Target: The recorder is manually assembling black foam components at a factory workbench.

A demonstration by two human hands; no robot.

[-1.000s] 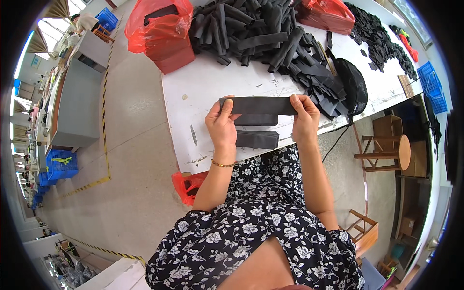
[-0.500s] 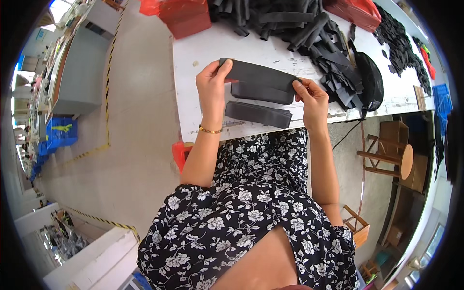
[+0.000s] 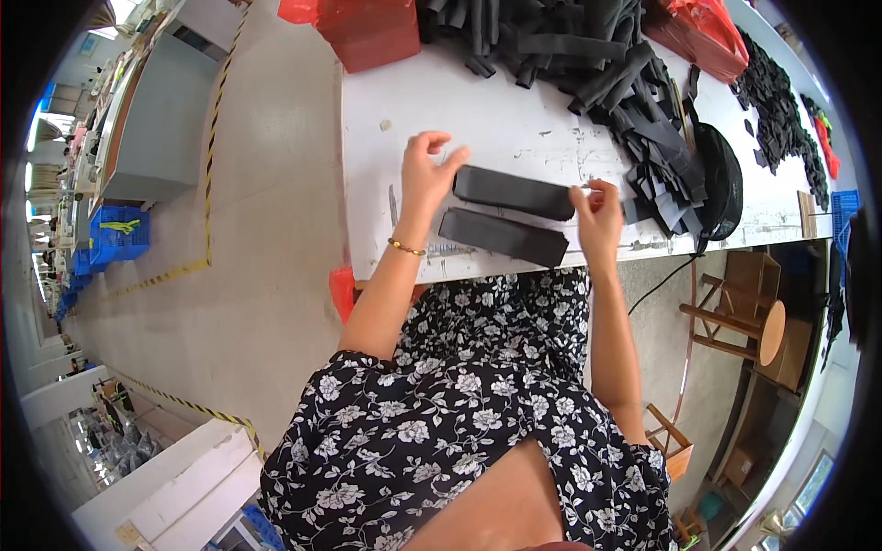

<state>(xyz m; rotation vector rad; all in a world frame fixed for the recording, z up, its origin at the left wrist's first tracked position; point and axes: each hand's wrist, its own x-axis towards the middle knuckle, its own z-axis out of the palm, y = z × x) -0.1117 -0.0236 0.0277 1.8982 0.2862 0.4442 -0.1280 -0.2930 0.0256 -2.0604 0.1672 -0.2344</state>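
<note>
Two neat stacks of dark grey fabric strips lie side by side near the front edge of the white table. My left hand (image 3: 429,174) hovers by the left end of the farther stack (image 3: 514,193), thumb and fingers apart, holding nothing. At that stack's right end is my right hand (image 3: 599,219), its thumb close against the corner and its fingers bent but apart from the thumb. The nearer stack (image 3: 503,237) lies closer to me, with neither hand on it. A beaded bracelet (image 3: 406,247) circles my left wrist.
A large heap of loose dark strips (image 3: 542,46) covers the back of the table (image 3: 386,165). Red bags (image 3: 377,37) stand behind. A black mesh-like item (image 3: 721,184) with a cord sits to the right. Below it stands a wooden stool (image 3: 770,332).
The strip stretched between both hands has come down onto the farther stack. My left hand has let go and opened; the right hand has also released its end. The view has shifted slightly.
</note>
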